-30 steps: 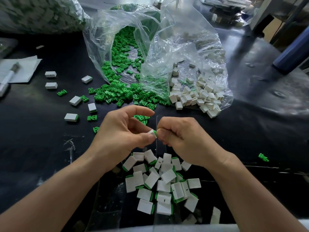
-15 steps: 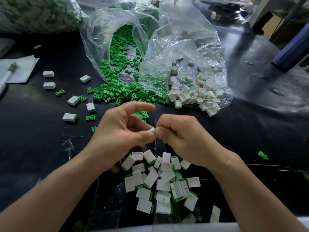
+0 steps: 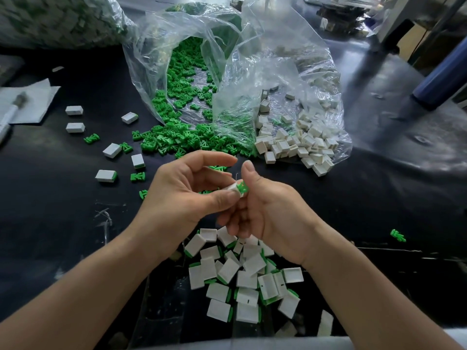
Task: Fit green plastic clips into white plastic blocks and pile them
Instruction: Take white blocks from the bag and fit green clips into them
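Far left, loose rectangular white plastic blocks (image 3: 74, 110) lie on the black table (image 3: 45, 223), well apart from the work. Behind the hands, a clear plastic bag (image 3: 151, 59) spills small green plastic clips (image 3: 171, 140).

The left hand (image 3: 187, 195) pinches one white block with a green clip (image 3: 239, 190) between thumb and fingers, with the index finger extended above it. The clip shows at the block's right end. I judge it seated or nearly so, but I cannot confirm full seating.

The right hand (image 3: 273, 213) sits just beside the piece, thumb raised clear, fingers loosely curled underneath. I see it gripping nothing.

Step in hand: fitting, near its close. Next move: drop the piece onto the pile of finished white-and-green blocks (image 3: 227, 271) directly below. Then take a fresh block from the second clear bag of white blocks (image 3: 295, 145) at right.
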The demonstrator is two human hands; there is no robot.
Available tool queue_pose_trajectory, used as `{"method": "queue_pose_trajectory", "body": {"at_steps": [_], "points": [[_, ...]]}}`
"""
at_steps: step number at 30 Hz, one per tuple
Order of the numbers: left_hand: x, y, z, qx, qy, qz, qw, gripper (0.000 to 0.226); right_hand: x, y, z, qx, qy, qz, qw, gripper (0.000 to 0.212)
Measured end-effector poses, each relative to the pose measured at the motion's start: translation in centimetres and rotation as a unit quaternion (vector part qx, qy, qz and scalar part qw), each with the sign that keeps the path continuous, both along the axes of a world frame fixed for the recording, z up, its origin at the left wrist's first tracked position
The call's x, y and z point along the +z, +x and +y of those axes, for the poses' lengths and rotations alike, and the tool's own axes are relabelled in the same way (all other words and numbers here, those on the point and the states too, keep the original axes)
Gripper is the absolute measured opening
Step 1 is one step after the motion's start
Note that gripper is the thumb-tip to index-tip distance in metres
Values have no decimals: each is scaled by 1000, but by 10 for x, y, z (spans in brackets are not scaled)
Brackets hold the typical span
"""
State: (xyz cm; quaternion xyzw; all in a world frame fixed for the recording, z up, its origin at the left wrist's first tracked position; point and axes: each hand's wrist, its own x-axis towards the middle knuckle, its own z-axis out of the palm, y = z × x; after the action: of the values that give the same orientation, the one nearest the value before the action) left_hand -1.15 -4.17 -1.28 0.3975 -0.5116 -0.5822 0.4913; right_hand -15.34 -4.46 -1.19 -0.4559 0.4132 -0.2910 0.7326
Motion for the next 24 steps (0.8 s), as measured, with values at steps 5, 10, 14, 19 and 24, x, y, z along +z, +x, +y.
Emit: {"method": "queue_pose_trajectory", "body": {"at_steps": [5, 10, 14, 19, 24], "points": [[-1, -2, 1, 5, -5, 13, 1000, 39, -2, 0, 1, -29, -5, -9, 1000, 44], [-2, -2, 1, 11, -7, 8, 1000, 41, -2, 0, 2, -33, -12, 0, 999, 43], [-2, -3, 2, 18, -14, -5, 1000, 40, -2, 1, 3, -40, -8, 14, 999, 43], [-2, -2, 3, 18, -11, -7, 1000, 40, -2, 3, 4, -44, 1, 20, 999, 44], [-3, -3, 3, 22, -17, -20, 999, 41, 0, 4, 6, -53, 11, 15, 998, 44]]}}
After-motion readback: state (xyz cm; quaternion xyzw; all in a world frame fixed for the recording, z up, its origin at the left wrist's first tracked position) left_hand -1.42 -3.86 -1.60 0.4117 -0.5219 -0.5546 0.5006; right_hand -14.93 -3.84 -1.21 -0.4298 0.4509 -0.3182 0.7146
